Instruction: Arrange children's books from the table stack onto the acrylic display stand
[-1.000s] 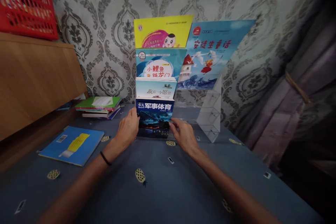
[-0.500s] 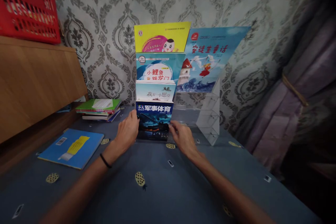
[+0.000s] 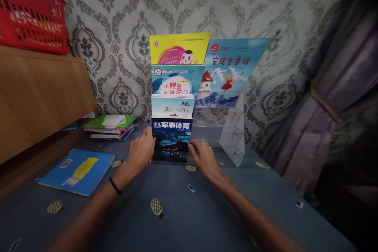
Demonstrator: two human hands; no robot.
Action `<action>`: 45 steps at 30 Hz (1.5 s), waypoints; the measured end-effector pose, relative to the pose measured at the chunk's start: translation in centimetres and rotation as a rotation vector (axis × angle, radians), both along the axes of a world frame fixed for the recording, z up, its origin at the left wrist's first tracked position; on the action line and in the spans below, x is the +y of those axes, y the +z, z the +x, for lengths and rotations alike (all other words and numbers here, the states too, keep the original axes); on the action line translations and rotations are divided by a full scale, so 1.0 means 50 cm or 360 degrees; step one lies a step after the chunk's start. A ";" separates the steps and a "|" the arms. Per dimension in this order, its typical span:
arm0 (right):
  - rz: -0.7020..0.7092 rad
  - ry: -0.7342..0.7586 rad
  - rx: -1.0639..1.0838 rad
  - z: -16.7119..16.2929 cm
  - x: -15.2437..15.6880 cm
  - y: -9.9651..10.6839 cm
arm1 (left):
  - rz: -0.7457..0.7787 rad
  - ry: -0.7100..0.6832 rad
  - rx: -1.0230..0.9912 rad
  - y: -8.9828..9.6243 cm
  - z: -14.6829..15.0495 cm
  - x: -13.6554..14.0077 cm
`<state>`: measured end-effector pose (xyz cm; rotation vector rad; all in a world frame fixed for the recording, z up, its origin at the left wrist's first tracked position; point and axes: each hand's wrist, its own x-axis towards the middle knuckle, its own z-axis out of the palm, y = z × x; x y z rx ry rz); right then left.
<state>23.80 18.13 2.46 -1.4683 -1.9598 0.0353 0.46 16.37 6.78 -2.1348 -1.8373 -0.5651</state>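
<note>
A dark blue book (image 3: 171,138) stands upright in the lowest front tier of a clear acrylic book stand (image 3: 233,136). My left hand (image 3: 142,147) is closed at its left edge, with the fingertips partly hidden behind it. At the right edge, my right hand (image 3: 203,156) pinches the book between thumb and fingers. Behind it rise a pale book (image 3: 173,106), a teal book (image 3: 175,78) and a yellow book (image 3: 180,49), one tier above another. A large blue storybook (image 3: 233,73) leans in the stand's upper right.
A blue book (image 3: 103,165) lies face down on the dark patterned cloth (image 3: 118,224) at left. Behind it is a stack of books (image 3: 109,126). A wooden cabinet (image 3: 44,98) with a red basket (image 3: 32,12) borders the left; a curtain (image 3: 310,134) hangs at right.
The whole scene sits slightly lower in the picture as the camera shifts. Both hands keep their places at the dark blue book's edges, and the book shows no clear movement in the stand.
</note>
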 end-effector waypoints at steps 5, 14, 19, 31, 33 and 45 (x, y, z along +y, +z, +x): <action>-0.0029 -0.0004 0.0013 -0.001 -0.008 0.007 | -0.0027 0.0021 0.0025 0.009 0.000 -0.007; -0.0104 -0.0031 -0.0021 -0.006 -0.024 0.026 | -0.0117 0.0046 0.0032 0.019 0.002 -0.015; -0.0114 -0.0050 -0.0024 -0.006 -0.026 0.028 | -0.0127 0.0042 -0.0011 0.021 0.003 -0.019; -0.0106 -0.0049 0.0081 -0.001 -0.025 0.029 | -0.0149 0.0060 -0.0021 0.022 0.002 -0.021; -0.0117 -0.0045 0.0098 -0.001 -0.026 0.030 | -0.0149 0.0074 -0.0013 0.023 0.002 -0.022; -0.0147 -0.0052 0.0087 -0.004 -0.036 0.040 | -0.0137 0.0034 -0.0062 0.024 0.002 -0.027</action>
